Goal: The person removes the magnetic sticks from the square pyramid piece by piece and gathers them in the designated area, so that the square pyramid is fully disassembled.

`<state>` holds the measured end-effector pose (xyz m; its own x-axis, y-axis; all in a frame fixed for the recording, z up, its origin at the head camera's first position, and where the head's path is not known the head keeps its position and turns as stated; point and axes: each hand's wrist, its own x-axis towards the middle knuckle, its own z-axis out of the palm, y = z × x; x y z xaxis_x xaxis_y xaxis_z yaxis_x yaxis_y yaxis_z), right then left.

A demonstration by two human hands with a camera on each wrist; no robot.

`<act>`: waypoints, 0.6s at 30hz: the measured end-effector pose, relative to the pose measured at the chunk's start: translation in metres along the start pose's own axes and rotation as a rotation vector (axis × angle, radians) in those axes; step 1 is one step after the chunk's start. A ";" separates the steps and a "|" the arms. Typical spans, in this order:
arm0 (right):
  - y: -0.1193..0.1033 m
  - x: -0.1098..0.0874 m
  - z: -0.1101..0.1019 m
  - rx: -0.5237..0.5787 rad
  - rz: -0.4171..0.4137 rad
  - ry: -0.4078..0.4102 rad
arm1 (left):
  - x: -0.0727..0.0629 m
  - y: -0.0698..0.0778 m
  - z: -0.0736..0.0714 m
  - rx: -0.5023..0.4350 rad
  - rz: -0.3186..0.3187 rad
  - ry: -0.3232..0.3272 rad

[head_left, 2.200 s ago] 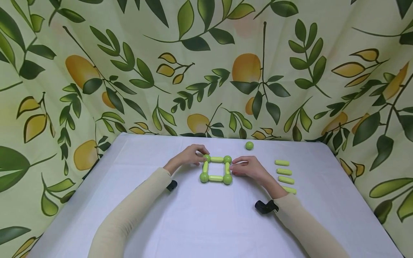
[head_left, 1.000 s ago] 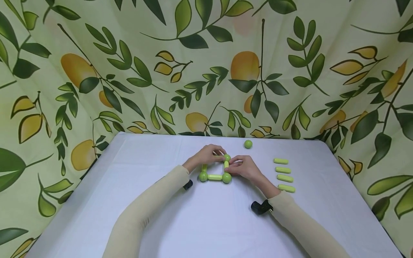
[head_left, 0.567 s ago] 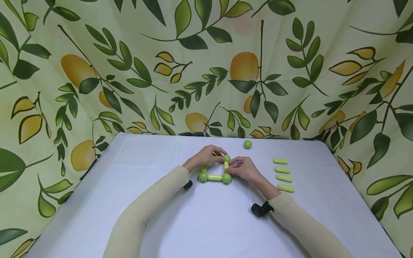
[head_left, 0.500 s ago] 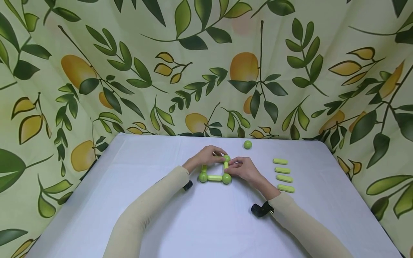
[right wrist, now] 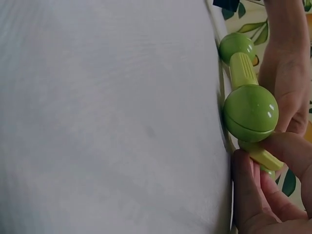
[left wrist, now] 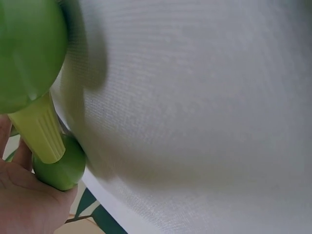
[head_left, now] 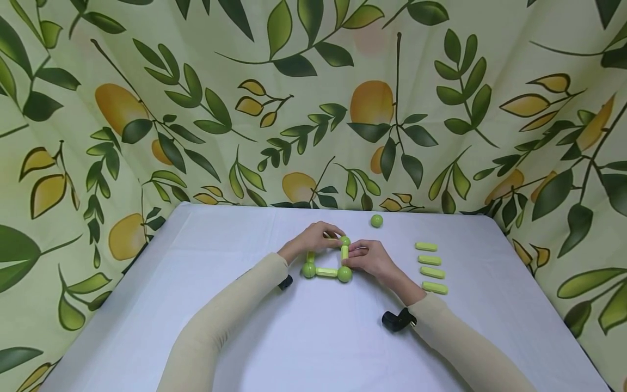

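Observation:
A square frame of green balls and yellow-green ridged rods lies on the table. My left hand reaches over its far side and holds the back right ball with thumb and fingertips; the palm hides the back rod and back left ball from the head. Thumb and fingers of my right hand pinch the right rod. Nearest me are the front left ball, the front rod and the front right ball. In the left wrist view the left rod shows.
A loose green ball lies near the table's far edge. Several loose rods form a column at the right. White cloth covers the table; a leaf-patterned curtain hangs behind it.
My left hand has shifted right from the back left ball to the back right one. The right hand has come slightly left onto the right rod. Over the last second both stay almost still.

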<state>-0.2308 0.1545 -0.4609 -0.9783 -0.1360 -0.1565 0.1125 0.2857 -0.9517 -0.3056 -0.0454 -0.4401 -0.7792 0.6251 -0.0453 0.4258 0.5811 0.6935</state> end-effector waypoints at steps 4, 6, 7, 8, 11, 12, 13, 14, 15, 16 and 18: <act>0.002 0.000 -0.003 0.013 -0.010 -0.012 | 0.000 0.000 0.001 0.004 0.006 0.001; 0.002 -0.001 -0.006 0.028 -0.018 -0.019 | 0.000 -0.001 0.001 0.006 0.012 0.001; 0.002 -0.001 -0.007 0.033 -0.027 -0.026 | 0.000 -0.001 0.001 0.009 0.011 -0.001; 0.002 -0.002 -0.009 0.042 -0.032 -0.030 | 0.000 -0.001 0.001 0.009 0.011 -0.003; 0.001 -0.004 -0.014 0.062 -0.059 -0.038 | -0.002 0.000 0.000 0.008 0.009 -0.012; 0.000 -0.004 -0.016 0.065 -0.068 -0.043 | -0.002 0.000 -0.001 0.010 0.008 -0.016; 0.000 -0.005 -0.018 0.067 -0.077 -0.046 | -0.003 0.000 -0.001 0.011 0.007 -0.020; -0.001 -0.006 -0.021 0.063 -0.083 -0.047 | -0.004 0.000 -0.002 0.010 0.008 -0.023; -0.001 -0.006 -0.023 0.057 -0.091 -0.050 | -0.004 0.000 -0.002 0.013 0.009 -0.026; -0.001 -0.006 -0.025 0.054 -0.097 -0.055 | -0.005 -0.001 -0.003 0.015 0.010 -0.028; 0.000 -0.007 -0.029 0.032 -0.100 -0.056 | -0.006 -0.002 -0.004 0.021 0.017 -0.030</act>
<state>-0.2289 0.1826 -0.4521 -0.9737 -0.2153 -0.0739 0.0212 0.2374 -0.9712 -0.3034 -0.0524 -0.4385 -0.7580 0.6499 -0.0553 0.4487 0.5811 0.6790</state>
